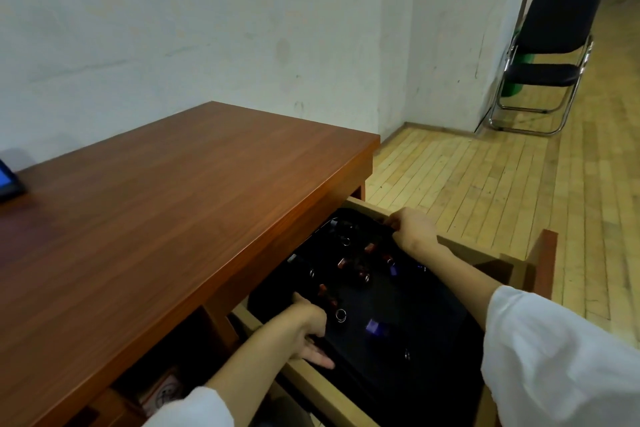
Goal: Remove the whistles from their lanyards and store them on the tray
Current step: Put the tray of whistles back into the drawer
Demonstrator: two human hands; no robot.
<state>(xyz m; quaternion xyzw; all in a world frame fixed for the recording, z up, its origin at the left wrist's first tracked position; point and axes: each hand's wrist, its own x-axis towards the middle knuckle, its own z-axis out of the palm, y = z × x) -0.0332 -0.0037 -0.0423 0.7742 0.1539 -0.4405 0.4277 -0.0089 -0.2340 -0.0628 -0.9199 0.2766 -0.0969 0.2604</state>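
A black tray (426, 350) lies inside an open drawer (311, 381) under the desk's right end. Several small whistles lie scattered on it: red ones (343, 263), a purple one (374, 326), and metal split rings (340, 315). No lanyard shows on them. My left hand (308, 329) grips the tray's near-left rim, thumb on top and fingers curled under. At the far-right rim my right hand (412, 229) grips the tray's edge by the drawer's side. The tray's far end is in shadow beneath the desktop.
The brown wooden desk (173, 218) overhangs the drawer's left part. A dark tablet (8, 180) sits at its left edge. A black folding chair (547, 55) stands by the wall at the back right, on a pale wooden floor (485, 184).
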